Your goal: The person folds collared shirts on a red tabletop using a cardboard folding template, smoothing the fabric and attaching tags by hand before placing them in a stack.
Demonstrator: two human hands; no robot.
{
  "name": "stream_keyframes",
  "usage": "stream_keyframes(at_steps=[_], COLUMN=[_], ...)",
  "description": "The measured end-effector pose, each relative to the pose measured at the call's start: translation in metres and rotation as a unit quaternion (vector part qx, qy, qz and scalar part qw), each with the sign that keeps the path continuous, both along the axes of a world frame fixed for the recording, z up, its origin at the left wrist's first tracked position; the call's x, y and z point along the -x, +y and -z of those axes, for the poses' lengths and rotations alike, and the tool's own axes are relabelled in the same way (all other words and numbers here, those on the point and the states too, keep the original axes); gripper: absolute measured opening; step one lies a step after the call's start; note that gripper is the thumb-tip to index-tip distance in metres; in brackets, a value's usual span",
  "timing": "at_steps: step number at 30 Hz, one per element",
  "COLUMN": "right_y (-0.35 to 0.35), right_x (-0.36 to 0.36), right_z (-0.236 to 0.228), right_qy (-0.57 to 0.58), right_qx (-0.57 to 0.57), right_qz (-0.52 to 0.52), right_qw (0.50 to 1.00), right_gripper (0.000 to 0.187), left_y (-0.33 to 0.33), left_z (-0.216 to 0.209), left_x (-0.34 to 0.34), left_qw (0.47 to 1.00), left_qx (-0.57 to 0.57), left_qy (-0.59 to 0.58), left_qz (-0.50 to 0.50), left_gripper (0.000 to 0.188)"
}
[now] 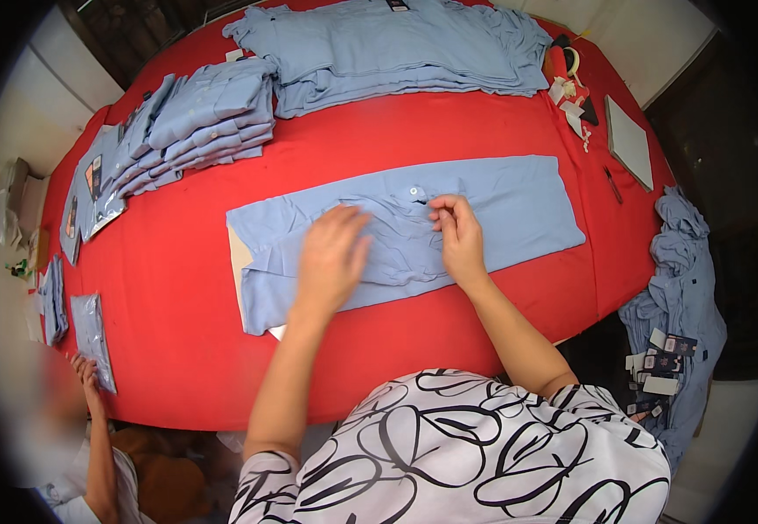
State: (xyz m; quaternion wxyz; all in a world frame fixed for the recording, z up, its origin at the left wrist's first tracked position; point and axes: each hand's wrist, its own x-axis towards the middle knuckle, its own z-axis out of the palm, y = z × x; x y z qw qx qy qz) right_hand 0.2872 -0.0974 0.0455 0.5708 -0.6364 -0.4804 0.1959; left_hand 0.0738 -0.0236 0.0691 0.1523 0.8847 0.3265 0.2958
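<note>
A light blue shirt (518,205), folded into a long strip, lies across the red-covered table in front of me. A tan board (238,253) shows at its left end, and a white button (414,191) near its far edge. My left hand (333,255), slightly smeared by motion, is over the rumpled left-middle part of the cloth with its fingers apart. My right hand (460,242) is closed in a pinch beside the button, close to a small dark bit on the shirt. Whatever sits between those fingertips is too small to make out.
Folded blue shirts (209,113) are stacked at the far left, flat ones (396,52) at the back. A tape roll (572,61), a white board (629,142) and a pen (613,185) lie right. Tagged shirts (680,288) hang there. A co-worker's hand (85,374) touches a bagged shirt (92,336).
</note>
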Motion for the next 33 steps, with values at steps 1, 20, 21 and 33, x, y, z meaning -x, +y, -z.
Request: stream_keyframes(at_steps=[1, 20, 21, 33], right_y=[0.007, 0.027, 0.021, -0.351], right_x=[-0.004, -0.028, -0.035, -0.263], right_z=[0.011, 0.009, 0.010, -0.023], right_qy=[0.070, 0.203, 0.223, -0.306], right_qx=[0.032, 0.101, 0.076, 0.571], right_qz=[0.002, 0.025, 0.038, 0.258], right_qw=[0.997, 0.974, 0.971, 0.717], right_gripper=[0.018, 0.012, 0.012, 0.047], left_y=[-0.001, 0.005, 0.007, 0.001], left_z=[0.013, 0.025, 0.027, 0.024], left_x=[-0.018, -0.036, -0.037, -0.032], left_qw=[0.999, 0.979, 0.978, 0.987], left_qx=[-0.051, 0.043, 0.044, 0.034], left_qy=[0.000, 0.200, 0.202, 0.152], left_qz=[0.017, -0.015, -0.016, -0.024], left_gripper=[0.055, 0.107, 0.107, 0.086])
